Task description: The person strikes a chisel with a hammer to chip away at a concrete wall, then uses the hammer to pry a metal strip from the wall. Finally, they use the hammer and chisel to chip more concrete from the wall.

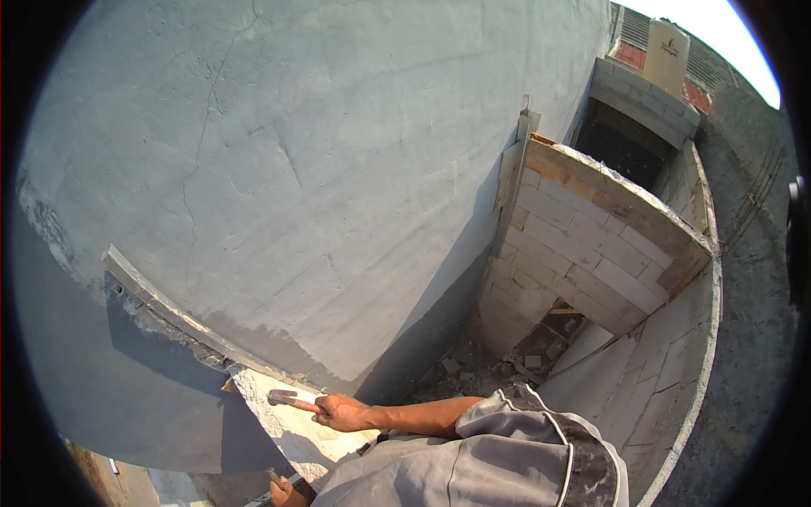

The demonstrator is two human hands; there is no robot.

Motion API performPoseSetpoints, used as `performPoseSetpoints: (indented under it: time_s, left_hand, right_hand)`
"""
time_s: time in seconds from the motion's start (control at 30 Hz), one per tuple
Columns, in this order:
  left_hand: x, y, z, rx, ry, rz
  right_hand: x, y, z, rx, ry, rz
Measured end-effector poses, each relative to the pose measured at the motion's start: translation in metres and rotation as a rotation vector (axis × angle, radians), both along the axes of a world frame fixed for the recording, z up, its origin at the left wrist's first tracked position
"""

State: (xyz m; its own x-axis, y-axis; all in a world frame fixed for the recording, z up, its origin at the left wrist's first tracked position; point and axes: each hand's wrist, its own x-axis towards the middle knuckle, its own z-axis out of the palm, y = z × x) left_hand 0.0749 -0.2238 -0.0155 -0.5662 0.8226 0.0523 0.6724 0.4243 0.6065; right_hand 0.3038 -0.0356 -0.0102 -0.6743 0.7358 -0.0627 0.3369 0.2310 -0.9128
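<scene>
At the near edge, a rod-like piece (274, 476) is noted, short and brownish; its full form is cut off from sight. It is gripped by the left hand (290, 493), which is partly hidden by a grey shirt (422, 471).

Slightly farther, a hammer (292, 400) is held over a pale, rough-edged ledge (263, 404), left of the shirt. Its head is dark and dull, and its handle is reddish brown. Whether the ledge is touched by the head cannot be determined. The handle is enclosed by the curled fingers of the right hand (342, 413), with the head pointed left. The right forearm (418, 417) is extended leftward, nearly level, from a loose sleeve.

Beyond the ledge, a narrow strip (182, 314) is fixed along a grey plastered wall (338, 152), which is marked by a long crack (203, 127). To the right, rubble (456, 372) is seen below a block wall (583, 245) topped by a wooden board (591, 190). At the far right, a beige tank (666, 57) is observed.
</scene>
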Motion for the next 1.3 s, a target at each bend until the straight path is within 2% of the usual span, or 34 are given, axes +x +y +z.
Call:
performPoseSetpoints:
  time_s: [0.2, 0.37, 0.47, 0.57, 0.63, 0.77, 1.07, 1.23, 1.3]
  left_hand:
    - [-0.028, 0.012, 0.049, 0.24, 0.09, 0.011]
    - [-0.041, 0.025, 0.076, 0.352, 0.065, -0.016]
    - [-0.049, 0.031, 0.081, 0.386, -0.07, -0.035]
    - [-0.064, 0.038, 0.072, 0.324, -0.538, 0.043]
    - [-0.041, 0.043, 0.075, 0.509, -0.717, 0.014]
    - [-0.041, 0.052, 0.076, 0.6, -0.976, -0.032]
    - [-0.031, 0.076, 0.12, 0.751, -1.349, -0.205]
    - [-0.033, 0.084, 0.151, 0.801, -1.387, -0.237]
    - [-0.027, 0.092, 0.177, 0.795, -1.371, -0.181]
  right_hand:
    - [-0.003, 0.002, -0.004, 0.017, 0.033, -0.061]
    - [-0.003, 0.002, -0.005, 0.001, 0.047, -0.074]
    - [-0.005, 0.001, -0.01, -0.001, 0.044, -0.083]
    - [-0.004, 0.002, -0.011, -0.019, -0.023, -0.043]
    - [-0.003, 0.004, -0.009, -0.026, -0.053, -0.02]
    - [-0.003, 0.004, -0.009, -0.024, -0.051, -0.031]
    - [-0.008, 0.017, 0.013, 0.045, -0.073, -0.13]
    - [-0.01, 0.025, 0.057, 0.135, -0.023, -0.168]
    - [-0.014, 0.022, 0.073, 0.222, 0.173, -0.183]
